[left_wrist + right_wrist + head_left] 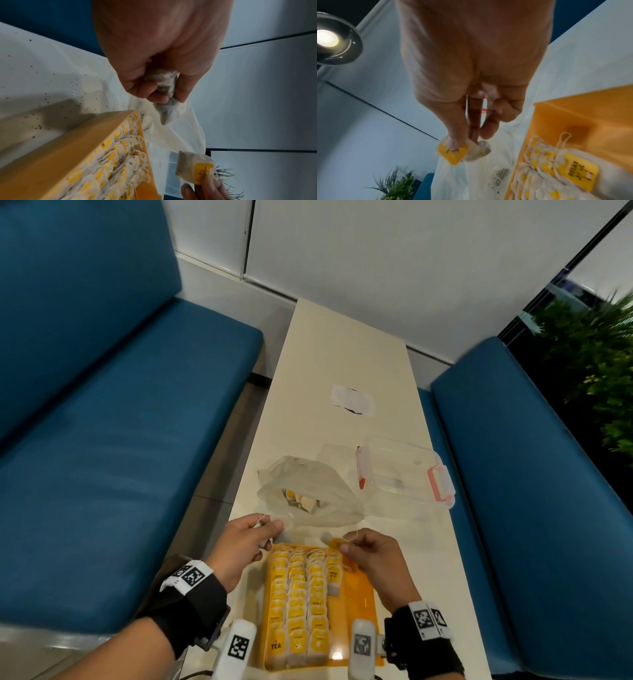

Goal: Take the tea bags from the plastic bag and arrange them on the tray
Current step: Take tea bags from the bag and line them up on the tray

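The orange tray [359,597] lies near the table's front edge, with rows of yellow-tagged tea bags [298,594] filling its left part. Behind it lies the translucent plastic bag [308,494] with a few tea bags inside. My left hand [253,539] hovers at the tray's far left corner and grips a crumpled tea bag [164,94] in curled fingers. My right hand [359,546] pinches a tea bag by its yellow tag [453,152] above the tray's far edge, over the fourth row.
A clear plastic box [407,470] with pink latches stands behind the bag on the right, its lid [337,460] beside it. A white paper [352,400] lies farther back. Blue bench seats [120,440] flank the narrow table [342,354].
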The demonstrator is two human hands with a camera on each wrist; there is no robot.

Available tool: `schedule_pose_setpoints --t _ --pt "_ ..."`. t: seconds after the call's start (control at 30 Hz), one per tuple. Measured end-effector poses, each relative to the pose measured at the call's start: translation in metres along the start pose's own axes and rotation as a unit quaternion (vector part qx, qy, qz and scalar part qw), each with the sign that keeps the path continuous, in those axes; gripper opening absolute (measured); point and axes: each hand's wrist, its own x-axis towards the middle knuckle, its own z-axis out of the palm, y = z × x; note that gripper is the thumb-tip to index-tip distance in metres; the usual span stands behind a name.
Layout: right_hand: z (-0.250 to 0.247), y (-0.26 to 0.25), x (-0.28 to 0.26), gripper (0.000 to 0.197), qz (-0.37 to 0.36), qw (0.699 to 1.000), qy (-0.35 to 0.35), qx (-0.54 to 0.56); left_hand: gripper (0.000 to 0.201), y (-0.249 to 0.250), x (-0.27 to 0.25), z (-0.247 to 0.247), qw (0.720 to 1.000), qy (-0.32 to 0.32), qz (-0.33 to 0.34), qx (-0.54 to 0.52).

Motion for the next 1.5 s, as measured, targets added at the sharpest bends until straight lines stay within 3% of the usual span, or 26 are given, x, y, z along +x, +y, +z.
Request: schedule_pose_setpoints --t 0.17,0.33,0.43,0.57,0.73,0.9,0.97,1.03,1.1,1.3,1.5 --pt "-0.006 0.011 -0.005 0.004 0.03 0.999 -0.018 0.024 0.016 -0.002 -0.003 -0.002 1.0 -0.014 -0.005 0.024" --pt "-0.01 0.025 -0.005 0.002 0.065 0.991 -0.02 -0.115 0.023 -0.006 -0.006 -0.004 0.997 -0.046 -0.011 0.056" --pt "-0.009 0.038 -0.003 0.004 0.099 0.965 -0.061 -0.234 0.017 -0.009 -0.008 -0.003 0.995 -0.062 -0.019 0.079" --pt "0.0 0.049 0.005 0.019 0.137 0.925 -0.081 -0.346 0.016 -0.013 -0.009 -0.002 0.99 -0.077 -0.027 0.117" --pt "0.013 0.053 0.01 0.021 0.17 0.892 -0.107 -0.405 0.021 -0.016 -0.006 -0.003 0.985 -0.087 -0.013 0.149" --pt "0.021 0.058 0.006 0.014 0.164 0.901 -0.059 -0.397 0.029 -0.021 -0.003 -0.004 0.979 -0.079 0.031 0.184" --pt "0.023 0.057 0.002 0.021 0.154 0.908 -0.044 -0.387 0.021 -0.026 0.002 -0.006 0.979 -0.054 0.048 0.191" --pt "0.025 0.055 -0.003 0.018 0.145 0.913 -0.028 -0.38 0.01 -0.03 0.005 -0.008 0.982 -0.032 0.048 0.178" --pt "0.026 0.054 -0.005 0.015 0.134 0.915 -0.029 -0.379 0.015 -0.033 0.007 -0.008 0.985 -0.029 0.04 0.166" --pt "0.029 0.064 0.002 0.036 0.105 0.913 0.005 -0.394 0.011 -0.038 0.01 -0.009 0.98 -0.047 0.033 0.189" --pt "0.03 0.071 0.007 0.033 0.118 0.916 0.025 -0.382 0.015 -0.033 0.008 -0.008 0.982 -0.055 0.027 0.179"
